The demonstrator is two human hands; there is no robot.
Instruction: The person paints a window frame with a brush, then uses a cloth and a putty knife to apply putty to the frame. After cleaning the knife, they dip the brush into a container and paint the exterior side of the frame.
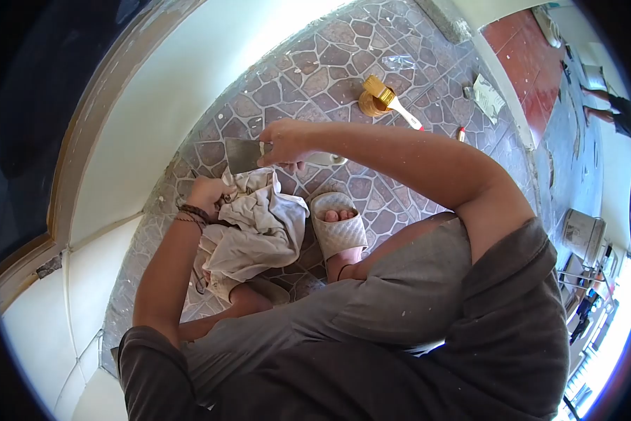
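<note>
My right hand (pixel 286 144) is closed around a wide putty knife (pixel 242 156), its metal blade pointing left and the end of its pale handle showing past my fingers. Just below the blade, my left hand (pixel 209 194) grips a crumpled off-white cloth (pixel 263 228), which hangs down over my foot. The blade's lower edge overlaps the top of the cloth in this view. Beyond my right forearm, a paintbrush (pixel 392 101) with a white handle rests across a small round container (pixel 372 105) of brownish stuff.
Stone-patterned floor (pixel 315 84) runs along a pale wall (pixel 147 91) with a wooden-framed opening at left. Clear plastic (pixel 398 63), a paper sheet (pixel 488 99) and a small red-tipped item (pixel 462 133) lie ahead. At far right are a bucket (pixel 583 235) and another person (pixel 613 112).
</note>
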